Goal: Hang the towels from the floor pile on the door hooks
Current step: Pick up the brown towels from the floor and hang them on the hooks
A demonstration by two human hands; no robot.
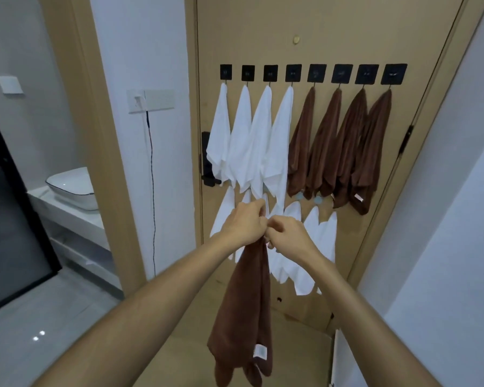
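A brown towel hangs from my two hands in front of the tan door. My left hand grips its top corner and my right hand pinches the same corner beside it. A row of black hooks crosses the door; several white towels hang from the left ones and several brown towels from the right ones. A lower row of white towels hangs behind my hands, its hooks mostly hidden. The floor pile is out of view.
A black door handle and lock sits at the door's left edge. Left of the door frame are a wall switch plate with a hanging cable, and a white basin on a counter. A grey wall closes in on the right.
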